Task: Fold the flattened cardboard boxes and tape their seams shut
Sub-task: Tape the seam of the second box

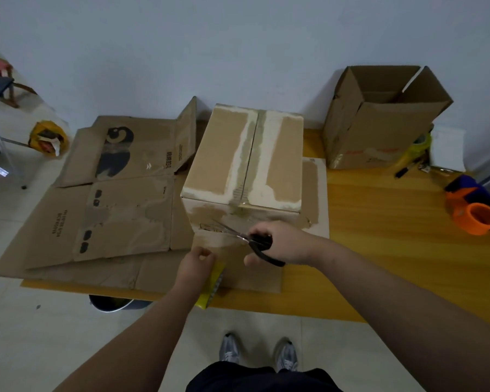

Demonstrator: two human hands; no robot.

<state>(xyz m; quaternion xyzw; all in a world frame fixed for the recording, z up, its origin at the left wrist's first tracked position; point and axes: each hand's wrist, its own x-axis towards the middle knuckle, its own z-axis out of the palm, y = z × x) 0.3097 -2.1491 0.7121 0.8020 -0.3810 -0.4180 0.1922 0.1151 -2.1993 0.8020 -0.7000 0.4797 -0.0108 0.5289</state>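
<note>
A folded cardboard box [244, 159] stands on the yellow table [393, 244], its top seam covered by a strip of tape that runs down the front face. My right hand [277, 241] grips black-handled scissors [252, 240], their blades open and pointing left at the tape just below the box's front edge. My left hand [197, 263] grips a yellow tape roll [212, 284] at the table's near edge, below the scissors. Flattened cardboard boxes [111, 199] lie spread to the left of the box.
An open upright box [379, 120] stands at the back right. An orange and blue tape dispenser [475, 210] sits at the right edge, with another tape roll and pens [416, 154] behind it. A bucket [116, 302] stands under the table; a yellow bag [48, 138] lies on the floor at left.
</note>
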